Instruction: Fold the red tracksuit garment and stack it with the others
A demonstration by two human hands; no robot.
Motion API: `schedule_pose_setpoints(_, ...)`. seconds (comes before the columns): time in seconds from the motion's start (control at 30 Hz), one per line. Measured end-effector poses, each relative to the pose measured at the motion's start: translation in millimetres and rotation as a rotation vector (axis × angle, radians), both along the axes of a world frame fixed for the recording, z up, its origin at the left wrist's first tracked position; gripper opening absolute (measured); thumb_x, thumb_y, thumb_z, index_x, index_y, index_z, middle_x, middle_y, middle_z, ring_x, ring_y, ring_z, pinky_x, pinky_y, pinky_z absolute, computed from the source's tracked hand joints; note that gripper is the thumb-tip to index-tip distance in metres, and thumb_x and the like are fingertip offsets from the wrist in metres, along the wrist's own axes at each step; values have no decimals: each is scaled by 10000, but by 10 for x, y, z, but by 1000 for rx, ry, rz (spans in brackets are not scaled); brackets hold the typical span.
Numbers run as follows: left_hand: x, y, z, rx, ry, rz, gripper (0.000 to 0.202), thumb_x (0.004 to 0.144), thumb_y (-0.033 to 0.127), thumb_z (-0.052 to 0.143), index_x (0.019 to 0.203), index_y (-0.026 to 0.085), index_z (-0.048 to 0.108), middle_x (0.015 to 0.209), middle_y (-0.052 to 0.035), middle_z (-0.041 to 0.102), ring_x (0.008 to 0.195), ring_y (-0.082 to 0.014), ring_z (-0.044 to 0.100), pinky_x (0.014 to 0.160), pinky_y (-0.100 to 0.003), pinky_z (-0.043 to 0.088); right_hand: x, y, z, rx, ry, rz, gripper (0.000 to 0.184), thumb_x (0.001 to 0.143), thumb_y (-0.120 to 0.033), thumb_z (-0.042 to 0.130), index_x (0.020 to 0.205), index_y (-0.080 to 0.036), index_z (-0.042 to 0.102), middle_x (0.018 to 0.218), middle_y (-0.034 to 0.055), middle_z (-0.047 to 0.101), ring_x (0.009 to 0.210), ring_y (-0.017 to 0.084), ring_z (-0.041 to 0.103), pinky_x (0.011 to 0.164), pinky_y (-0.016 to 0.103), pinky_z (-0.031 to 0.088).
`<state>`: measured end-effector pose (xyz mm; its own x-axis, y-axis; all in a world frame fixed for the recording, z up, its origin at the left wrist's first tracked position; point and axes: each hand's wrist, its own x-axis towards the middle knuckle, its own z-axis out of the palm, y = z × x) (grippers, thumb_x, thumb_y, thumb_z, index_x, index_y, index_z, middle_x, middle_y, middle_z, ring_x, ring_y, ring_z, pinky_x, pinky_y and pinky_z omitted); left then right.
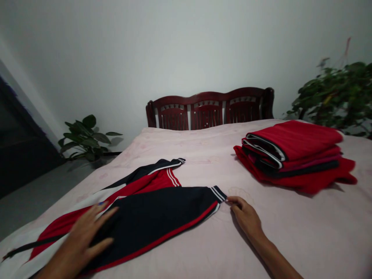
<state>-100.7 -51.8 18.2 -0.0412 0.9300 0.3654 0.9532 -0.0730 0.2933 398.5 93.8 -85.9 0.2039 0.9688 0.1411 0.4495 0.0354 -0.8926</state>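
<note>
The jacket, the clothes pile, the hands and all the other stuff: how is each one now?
Jacket: unfolded, spread out
Clothes pile: folded, stacked
Left hand: open, over the jacket; touching unclear
Right hand: pinching a cuff
Sheet: spread over the bed
Plants: green, leafy

A dark wooden headboard [207, 113] stands along the far edge of the bed [325, 236], before a pale wall [186, 46]. One plant [84, 137] sits beyond the left edge; another plant [338, 95], blurred, beyond the far right corner.
</note>
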Motion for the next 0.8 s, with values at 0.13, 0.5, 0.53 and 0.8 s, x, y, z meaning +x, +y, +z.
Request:
schedule_pose_setpoints(0.13,896,632,-276,-179,367,-555,798,726,336,739,1445,446,410,1641,-33,213,1485,-366,211,1167,-651,142,9,-23,13,-26,-39,12,348,742,-353,470,970,-248,710,1008,27,746,984,250,663,892,378,472)
schedule_pose_setpoints(0.5,1327,1945,-307,-244,218,-297,692,758,147,566,1411,343,443,1249,-47,574,1136,-219,574,943,-327,467,37,-39,-19,-48,-136,75,342,770,-392,457,945,-260,719,1055,19,741,1045,256,651,949,390,465)
schedule_pose_setpoints(0.53,1270,2035,-270,-228,225,-244,704,764,148,568,1424,348,427,1322,-57,540,1214,-241,530,996,-358,433,33,-42,-11,-49,-137,82,342,769,-390,453,940,-258,719,1050,21,741,1044,256,651,952,390,465)
schedule_pose_setpoints(0.8,682,2609,-323,-359,104,225,1088,641,621,713,1512,115,300,1366,-299,515,1207,-476,542,896,-545,466,28,-49,-37,-59,-152,109,335,791,-376,439,954,-261,709,1046,19,736,1036,245,653,947,384,467)
